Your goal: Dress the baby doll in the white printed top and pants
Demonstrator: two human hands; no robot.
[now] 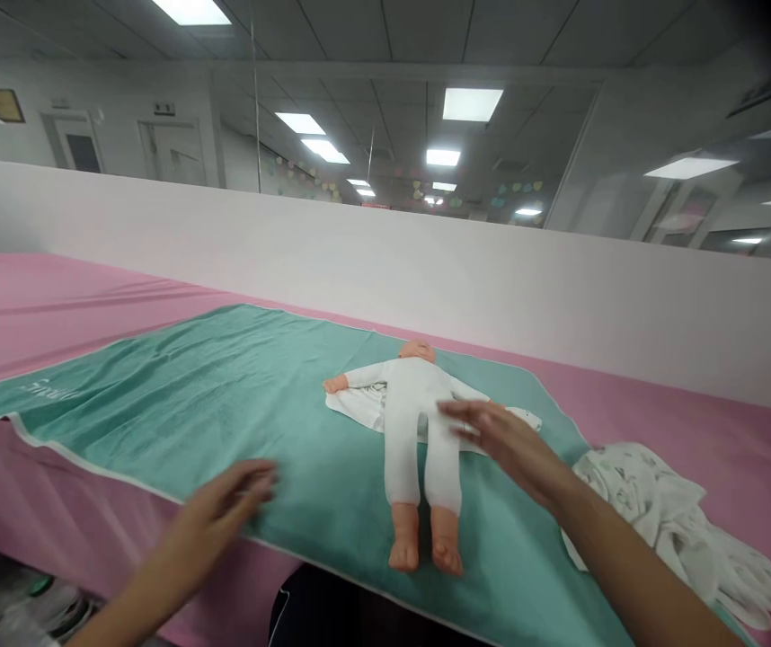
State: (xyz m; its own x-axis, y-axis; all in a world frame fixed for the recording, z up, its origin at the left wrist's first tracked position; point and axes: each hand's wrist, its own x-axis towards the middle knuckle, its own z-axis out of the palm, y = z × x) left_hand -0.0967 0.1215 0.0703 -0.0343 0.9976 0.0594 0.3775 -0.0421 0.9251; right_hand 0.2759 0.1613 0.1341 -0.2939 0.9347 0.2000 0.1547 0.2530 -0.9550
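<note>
A: Any text readable?
B: Pale lettering [48,390] is seen at the left end of the teal towel [270,386]; too blurred to be read for sure.
A: Doll?
B: The doll [420,404] is laid flat right of the towel's middle, head at the far side, feet toward the near edge. A white garment [357,406] is spread beneath it.
A: Hands?
B: Right hand [513,445] is held over the doll's leg on that side, fingers straight and close together; contact can't be told. Left hand [227,503] is held by the towel's near edge, fingers loosely bent, thumb apart, blurred.
A: Edges, room?
B: Towel is white-trimmed, laid over a pink sheet [28,292]. Far side is bounded by a white wall [358,261]. Bare towel is stretched left of the doll. Right side is taken up by a crumpled printed cloth [655,499], partly hidden by the right forearm.
</note>
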